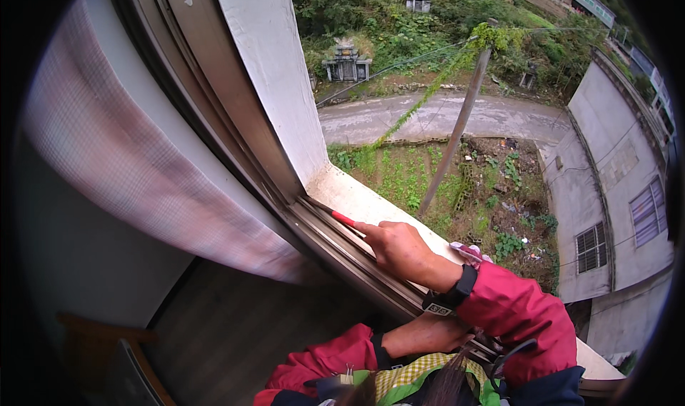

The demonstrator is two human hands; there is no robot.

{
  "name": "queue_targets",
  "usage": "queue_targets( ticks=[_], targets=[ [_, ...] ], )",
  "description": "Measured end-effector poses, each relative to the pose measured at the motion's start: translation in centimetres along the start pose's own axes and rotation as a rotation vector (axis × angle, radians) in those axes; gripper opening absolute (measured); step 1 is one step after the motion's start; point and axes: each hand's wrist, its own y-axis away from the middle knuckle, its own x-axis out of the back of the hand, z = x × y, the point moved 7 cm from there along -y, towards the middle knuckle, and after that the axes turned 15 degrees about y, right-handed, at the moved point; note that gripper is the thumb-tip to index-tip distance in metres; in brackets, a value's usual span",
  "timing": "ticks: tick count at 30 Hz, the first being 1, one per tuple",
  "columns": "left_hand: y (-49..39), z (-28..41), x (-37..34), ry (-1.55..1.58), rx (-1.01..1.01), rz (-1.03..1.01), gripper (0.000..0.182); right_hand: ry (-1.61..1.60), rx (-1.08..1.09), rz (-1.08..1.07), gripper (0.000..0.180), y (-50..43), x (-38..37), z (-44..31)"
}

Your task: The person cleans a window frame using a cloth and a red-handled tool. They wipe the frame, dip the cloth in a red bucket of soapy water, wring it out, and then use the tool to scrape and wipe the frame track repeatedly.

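Note:
My right hand (406, 251) grips a slim tool with a red handle (342, 218). The tool's dark end reaches into the corner of the metal window track (350, 240), where the sill meets the upright frame (235, 90); its tip is too small to make out. Below the right wrist, my left hand (431, 332) lies close to the lower part of the track. Its fingers are mostly hidden by the right sleeve, so what they hold does not show. A pink and white patterned cloth (471, 253) pokes out on the white outer sill (369, 197), partly behind the right sleeve.
The window opening drops to a garden plot (406, 173) with a leaning pole (460, 127). Indoors, a checked pink curtain (144, 181) hangs at the left. A wooden piece of furniture (144, 371) stands on the dark floor (230, 309). A grey building (604, 192) rises outside.

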Motion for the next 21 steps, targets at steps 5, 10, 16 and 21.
queue_targets(
  ticks=[5,10,16,21],
  targets=[
    [-0.2,1.0,0.8,-0.034,-0.082,0.005,0.034,-0.119,0.024,0.117,0.032,1.5,2.0,0.3],
    [-0.6,1.6,1.4,-0.075,-0.229,0.077,0.041,-0.039,0.05,-0.059,0.036,2.5,2.5,-0.3],
    [-0.3,-0.2,-0.4,-0.069,-0.215,0.106,0.036,0.085,0.035,-0.142,0.047,1.7,1.6,-1.2],
    [-0.1,-1.1,-1.1,-0.014,-0.106,0.075,0.034,0.092,0.022,-0.068,0.04,-0.4,0.2,-1.6]
  ],
)
